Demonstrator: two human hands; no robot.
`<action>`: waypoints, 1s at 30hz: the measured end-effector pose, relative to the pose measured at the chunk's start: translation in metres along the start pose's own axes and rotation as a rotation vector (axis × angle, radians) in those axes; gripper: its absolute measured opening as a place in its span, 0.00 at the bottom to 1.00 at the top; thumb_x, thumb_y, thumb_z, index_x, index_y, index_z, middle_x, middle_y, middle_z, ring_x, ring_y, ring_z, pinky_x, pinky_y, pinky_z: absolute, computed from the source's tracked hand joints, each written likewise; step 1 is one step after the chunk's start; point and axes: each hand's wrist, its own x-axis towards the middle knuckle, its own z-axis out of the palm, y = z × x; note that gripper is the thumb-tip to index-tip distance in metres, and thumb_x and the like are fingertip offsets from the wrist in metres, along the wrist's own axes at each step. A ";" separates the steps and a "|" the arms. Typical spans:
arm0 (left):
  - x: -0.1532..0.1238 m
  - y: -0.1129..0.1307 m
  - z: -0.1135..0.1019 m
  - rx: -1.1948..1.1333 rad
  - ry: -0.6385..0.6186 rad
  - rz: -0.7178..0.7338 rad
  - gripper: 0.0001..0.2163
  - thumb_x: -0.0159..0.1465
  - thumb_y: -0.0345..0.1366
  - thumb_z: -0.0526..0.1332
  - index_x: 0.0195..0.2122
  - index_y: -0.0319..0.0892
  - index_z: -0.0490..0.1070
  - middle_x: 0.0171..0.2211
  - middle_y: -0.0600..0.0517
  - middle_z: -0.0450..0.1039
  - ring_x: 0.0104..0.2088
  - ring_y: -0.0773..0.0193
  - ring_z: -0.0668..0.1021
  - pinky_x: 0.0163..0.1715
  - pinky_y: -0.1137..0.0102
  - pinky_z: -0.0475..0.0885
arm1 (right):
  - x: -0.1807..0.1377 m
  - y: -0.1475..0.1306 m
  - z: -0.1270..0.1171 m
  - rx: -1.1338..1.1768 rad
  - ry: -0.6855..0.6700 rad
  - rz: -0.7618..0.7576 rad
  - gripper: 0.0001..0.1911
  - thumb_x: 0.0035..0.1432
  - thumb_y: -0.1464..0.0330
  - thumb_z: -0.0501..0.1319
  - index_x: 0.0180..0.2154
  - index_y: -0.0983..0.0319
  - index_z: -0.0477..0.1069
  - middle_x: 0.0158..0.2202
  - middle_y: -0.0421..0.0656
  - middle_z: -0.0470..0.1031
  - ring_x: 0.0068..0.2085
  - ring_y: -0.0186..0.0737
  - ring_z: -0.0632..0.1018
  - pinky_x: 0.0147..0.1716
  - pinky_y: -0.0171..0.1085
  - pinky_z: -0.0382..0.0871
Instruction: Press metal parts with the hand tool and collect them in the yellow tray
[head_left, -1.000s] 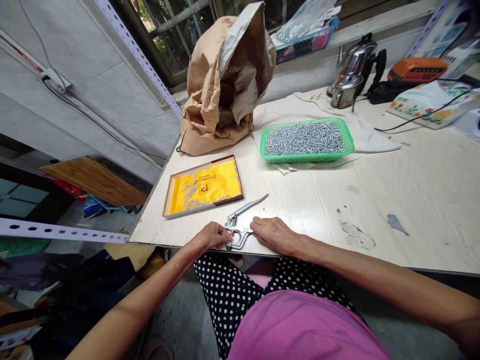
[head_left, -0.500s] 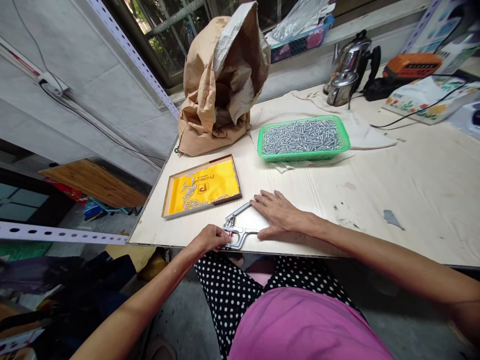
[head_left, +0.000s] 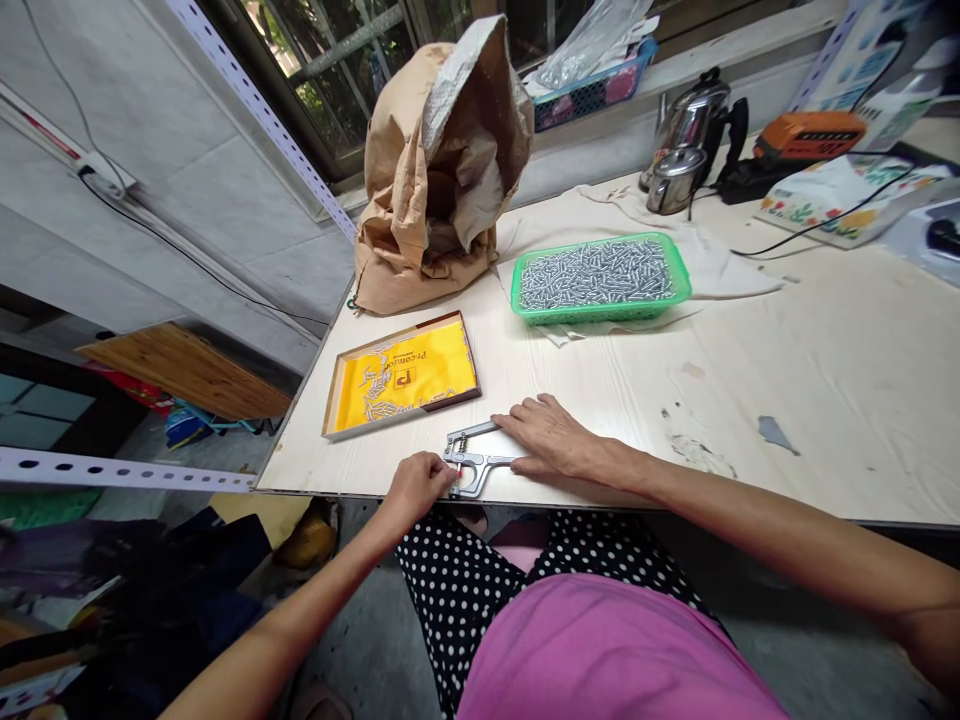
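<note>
A silver spring-loaded hand plier [head_left: 475, 462] lies on the table near its front edge, jaws to the left and handles to the right. My right hand [head_left: 551, 440] is closed around the two handles, thumb on the lower one and fingers over the upper. My left hand [head_left: 416, 485] pinches at the jaw end; what its fingertips hold is too small and hidden to name. A small red part [head_left: 459, 473] shows in the jaw beside those fingertips. Behind the plier, a shallow box [head_left: 403, 375] with a yellow lining has small silver pins [head_left: 384, 408] scattered along its left and front sides.
A green basket [head_left: 604, 314] full of small silver pins stands on a cloth. A large brown paper bag [head_left: 409, 200] stands at the back left. Metal pots [head_left: 686, 130], an orange device [head_left: 810, 135] and a tissue pack [head_left: 832, 205] occupy the back right. The table edge lies close to my body.
My right hand has squeezed the plier's handles closer together, and the upper arm has dropped toward the lower one. My left hand stays at the jaws. The view has shifted slightly.
</note>
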 end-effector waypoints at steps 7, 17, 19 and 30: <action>0.003 0.039 0.014 0.259 0.193 0.615 0.19 0.61 0.38 0.64 0.53 0.42 0.66 0.53 0.44 0.69 0.52 0.52 0.70 0.51 0.57 0.68 | -0.006 -0.007 0.003 0.072 0.086 -0.031 0.31 0.59 0.64 0.61 0.61 0.66 0.57 0.46 0.53 0.72 0.46 0.49 0.70 0.46 0.48 0.59; 0.033 0.053 0.007 0.497 -0.021 0.665 0.29 0.60 0.41 0.65 0.60 0.39 0.58 0.52 0.41 0.68 0.51 0.49 0.69 0.52 0.56 0.67 | -0.021 -0.014 -0.013 0.022 -0.013 0.206 0.23 0.51 0.59 0.68 0.44 0.67 0.70 0.43 0.53 0.71 0.44 0.50 0.69 0.42 0.45 0.64; 0.032 0.058 0.008 0.486 -0.016 0.653 0.27 0.61 0.42 0.65 0.58 0.39 0.61 0.50 0.43 0.69 0.50 0.51 0.69 0.50 0.57 0.68 | -0.022 -0.015 -0.016 0.036 -0.027 0.187 0.19 0.53 0.61 0.68 0.42 0.67 0.70 0.43 0.52 0.70 0.44 0.48 0.69 0.43 0.43 0.64; 0.049 0.063 0.010 0.409 -0.034 0.735 0.11 0.64 0.42 0.61 0.39 0.39 0.70 0.39 0.47 0.70 0.42 0.56 0.70 0.42 0.64 0.66 | -0.007 -0.011 -0.007 -0.071 -0.085 0.207 0.09 0.60 0.68 0.62 0.39 0.69 0.72 0.40 0.52 0.73 0.43 0.48 0.71 0.42 0.42 0.63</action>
